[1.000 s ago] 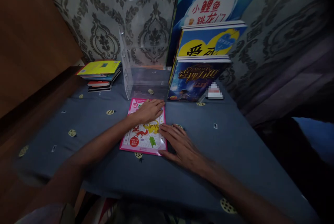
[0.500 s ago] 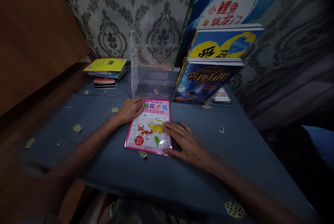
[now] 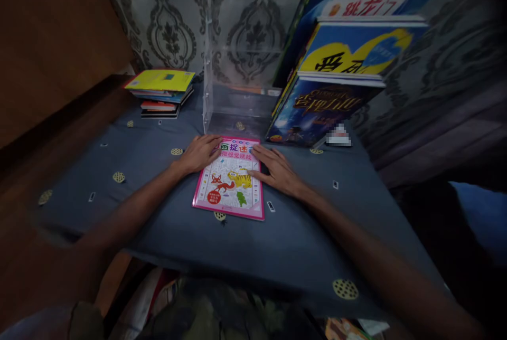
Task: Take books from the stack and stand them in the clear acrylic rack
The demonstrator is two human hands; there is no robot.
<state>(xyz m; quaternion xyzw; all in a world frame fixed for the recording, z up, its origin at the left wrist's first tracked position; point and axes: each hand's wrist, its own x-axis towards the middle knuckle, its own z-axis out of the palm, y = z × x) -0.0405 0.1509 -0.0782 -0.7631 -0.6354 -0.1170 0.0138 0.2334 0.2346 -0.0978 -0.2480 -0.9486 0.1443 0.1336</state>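
Two flat, open hands, left hand (image 3: 201,152) and right hand (image 3: 277,170), press the thin pink-bordered puzzle book (image 3: 232,179); just beyond the fingertips, the clear acrylic stand (image 3: 233,94) could be knocked.

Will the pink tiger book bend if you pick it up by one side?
Probably, a little. The pink book looks thin and lies flat on the blue cloth, so it likely sags and feels light. Its glossy-looking cover may slide under the left hand and right hand.
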